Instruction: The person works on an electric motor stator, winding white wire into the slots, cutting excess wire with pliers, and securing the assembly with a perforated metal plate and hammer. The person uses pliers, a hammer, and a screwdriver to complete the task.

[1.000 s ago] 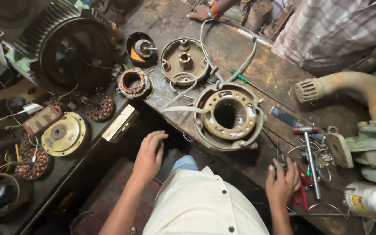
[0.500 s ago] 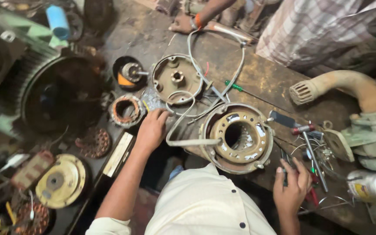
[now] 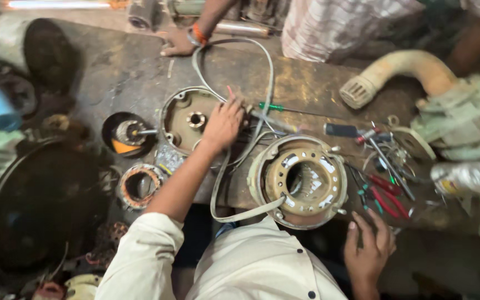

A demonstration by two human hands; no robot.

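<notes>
My left hand (image 3: 223, 123) reaches across the bench and lies on the right rim of a round beige end cover (image 3: 186, 118), its fingers stretched toward a grey cable (image 3: 266, 78) and holding nothing I can see. A round motor housing (image 3: 302, 180) with windings inside sits near the front edge. Beside that housing, at the bench's front edge, my right hand (image 3: 369, 244) rests with its fingers spread and empty, just below red-handled pliers (image 3: 385, 197).
A green-handled screwdriver (image 3: 271, 106), a black-handled tool (image 3: 342, 130), a small copper-wound stator (image 3: 140, 186), a rotor in a black cup (image 3: 129, 136) and a beige pipe (image 3: 398, 68) lie around. Another person's hand (image 3: 178, 45) rests at the far edge. A big black fan cover (image 3: 40, 205) stands left.
My left hand has gone forward from the near bench edge up onto the end cover. The right hand stayed near the front edge. The view shifted right and closer.
</notes>
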